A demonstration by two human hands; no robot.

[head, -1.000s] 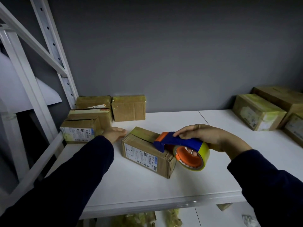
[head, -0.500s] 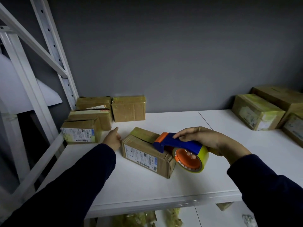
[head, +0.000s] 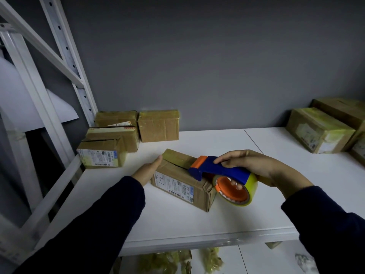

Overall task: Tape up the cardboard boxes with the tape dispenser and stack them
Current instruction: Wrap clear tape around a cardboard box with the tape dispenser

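A small cardboard box (head: 178, 180) with a shipping label lies at an angle in the middle of the white shelf (head: 197, 220). My left hand (head: 148, 170) presses flat against the box's left end, fingers straight. My right hand (head: 254, 165) grips the blue and orange tape dispenser (head: 221, 172), fingers through its roll of yellowish tape (head: 237, 189). The dispenser's orange front end rests on the box's top near its right end.
Several taped boxes (head: 118, 139) sit grouped at the back left by the white rack upright (head: 65, 56). More boxes (head: 320, 130) stand at the right edge. Crumpled tape and wrapping (head: 177, 262) lies on the shelf below.
My left hand has slid from the top left corner of the box to its left end and flattened against it. The dispenser has shifted slightly along the box top.
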